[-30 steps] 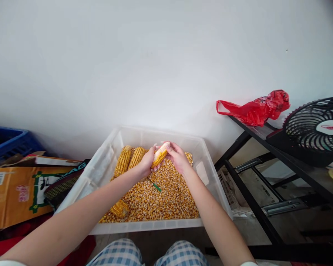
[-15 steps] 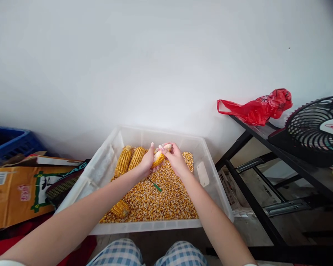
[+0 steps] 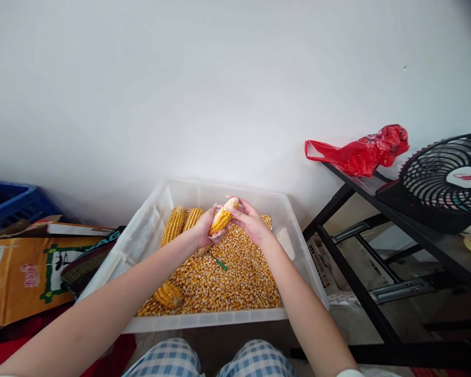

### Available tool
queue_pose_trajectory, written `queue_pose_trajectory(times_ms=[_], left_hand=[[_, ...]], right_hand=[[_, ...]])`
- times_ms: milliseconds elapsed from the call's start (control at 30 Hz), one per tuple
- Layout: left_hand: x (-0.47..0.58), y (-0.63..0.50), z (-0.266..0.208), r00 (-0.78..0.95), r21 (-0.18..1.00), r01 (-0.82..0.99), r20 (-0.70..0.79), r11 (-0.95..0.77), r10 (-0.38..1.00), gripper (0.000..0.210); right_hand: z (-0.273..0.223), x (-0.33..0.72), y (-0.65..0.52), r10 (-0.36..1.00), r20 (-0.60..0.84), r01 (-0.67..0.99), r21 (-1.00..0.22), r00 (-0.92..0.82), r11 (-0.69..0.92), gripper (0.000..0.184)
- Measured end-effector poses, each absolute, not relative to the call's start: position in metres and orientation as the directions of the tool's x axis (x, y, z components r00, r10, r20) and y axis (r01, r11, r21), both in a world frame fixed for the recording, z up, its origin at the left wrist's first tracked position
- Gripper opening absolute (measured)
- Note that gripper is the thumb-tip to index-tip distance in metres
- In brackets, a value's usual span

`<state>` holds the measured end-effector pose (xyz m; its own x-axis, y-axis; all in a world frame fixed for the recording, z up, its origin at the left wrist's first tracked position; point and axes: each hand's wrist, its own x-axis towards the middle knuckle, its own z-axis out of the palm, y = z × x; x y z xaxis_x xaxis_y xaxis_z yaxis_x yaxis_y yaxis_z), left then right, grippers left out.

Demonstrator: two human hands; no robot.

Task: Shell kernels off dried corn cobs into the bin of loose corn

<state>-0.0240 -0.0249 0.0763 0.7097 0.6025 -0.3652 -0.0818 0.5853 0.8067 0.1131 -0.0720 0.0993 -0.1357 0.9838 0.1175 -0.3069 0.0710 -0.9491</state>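
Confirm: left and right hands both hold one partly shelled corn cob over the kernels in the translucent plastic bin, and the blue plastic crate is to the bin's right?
Crate side is wrong: the head view shows the blue plastic crate left of the translucent plastic bin. The left hand and right hand do hold one partly shelled corn cob over the kernels.

Plastic tub point(image 3: 220, 317): soft, diffuse lt., by my eye; source can't tell. White wall point(image 3: 235, 104): brightest directly behind tub, greyer high above it; faint shadow R of tub. Kernels point(image 3: 235, 283) in tub: fairly crisp, finest detail soft. Red bag point(image 3: 363, 156), R of tub: glossy highlights. Black table point(image 3: 439, 246), same side: v. dim underneath. Fan point(image 3: 467, 177), far R of tub: wide-angle stretch.
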Motion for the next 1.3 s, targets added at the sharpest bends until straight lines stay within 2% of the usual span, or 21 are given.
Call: queue_pose_trajectory(times_ms=[133, 300, 467, 600, 700, 800, 900, 1033, 1200, 1300], left_hand=[[-0.025, -0.029, 0.073, 0.683, 0.76, -0.096, -0.419, 0.643, 0.598, 0.074], [-0.024, -0.03, 0.075, 0.607, 0.8, -0.13, -0.403, 0.585, 0.685, 0.071], [-0.022, -0.033, 0.075, 0.559, 0.843, -0.151, -0.358, 0.516, 0.748, 0.065], [-0.023, -0.035, 0.077, 0.542, 0.852, -0.133, -0.365, 0.506, 0.757, 0.065], [-0.024, -0.032, 0.084, 0.549, 0.86, -0.065, -0.393, 0.506, 0.738, 0.067], [-0.025, -0.03, 0.094, 0.569, 0.919, -0.046, -0.299, 0.393, 0.766, 0.066], [-0.023, -0.037, 0.105, 0.553, 0.987, -0.019, -0.124, 0.162, 0.824, 0.054], [-0.02, -0.049, 0.107, 0.507, 0.993, 0.064, 0.052, -0.098, 0.86, 0.041], [-0.015, -0.047, 0.082, 0.499, 0.963, 0.16, 0.109, -0.215, 0.86, 0.042], [-0.012, -0.043, 0.067, 0.468, 0.965, 0.143, 0.131, -0.221, 0.874, 0.041]], right_hand=[[0.091, 0.105, -0.069, 0.99, 0.141, -0.226, -0.965, -0.008, 0.135, 0.038], [0.088, 0.098, -0.069, 0.966, 0.251, -0.116, -0.96, 0.06, 0.256, 0.035], [0.086, 0.098, -0.069, 0.954, 0.292, -0.042, -0.955, 0.073, 0.295, 0.036], [0.084, 0.097, -0.068, 0.954, 0.289, -0.048, -0.955, 0.078, 0.293, 0.037], [0.086, 0.097, -0.066, 0.964, 0.246, -0.138, -0.956, 0.098, 0.257, 0.035], [0.092, 0.099, -0.064, 0.966, 0.201, -0.214, -0.948, 0.163, 0.233, 0.031], [0.096, 0.103, -0.065, 0.962, 0.187, -0.214, -0.949, 0.2, 0.23, 0.029], [0.092, 0.101, -0.066, 0.981, 0.109, -0.235, -0.961, 0.163, 0.145, 0.027], [0.073, 0.093, -0.063, 0.971, 0.108, -0.318, -0.932, 0.214, 0.174, 0.033], [0.061, 0.089, -0.059, 0.963, 0.077, -0.343, -0.925, 0.258, 0.165, 0.037]])
